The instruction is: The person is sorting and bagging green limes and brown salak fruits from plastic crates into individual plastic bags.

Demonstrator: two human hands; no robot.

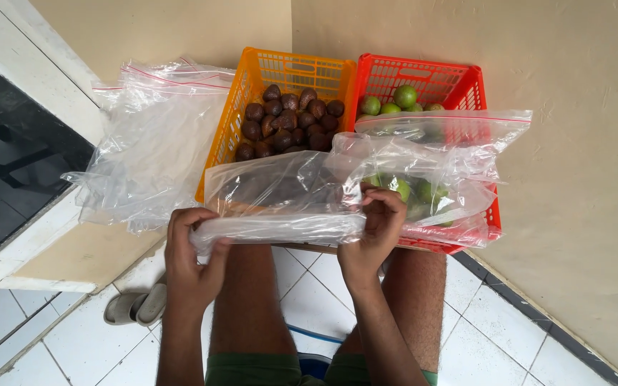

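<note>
Against the near rim of the orange basket, a clear plastic bag lay stretched flat between two hands. Its film was thin, glossy and wrinkled, and its lower edge was gathered into a pale rolled band. The left hand had closed on that band at its left end, fingers curled round the bunched plastic. The right hand pinched the same band at its right end, thumb and fingertips pressed together on the film.

The orange basket was a rigid lattice of moulded plastic with slotted walls, and it held brown fruit (rounded, dark, with a scaly-looking skin). Touching its right side stood a red basket of the same slotted make, holding smooth round green fruit. A second clear bag, with a thin red line along its mouth, draped over the red basket's front. Left of the orange basket, a crumpled heap of more clear bags sat on a white ledge. Below the baskets, well apart from them, a grey sandal rested on glossy white floor tiles, just beside the person's bare legs.
</note>
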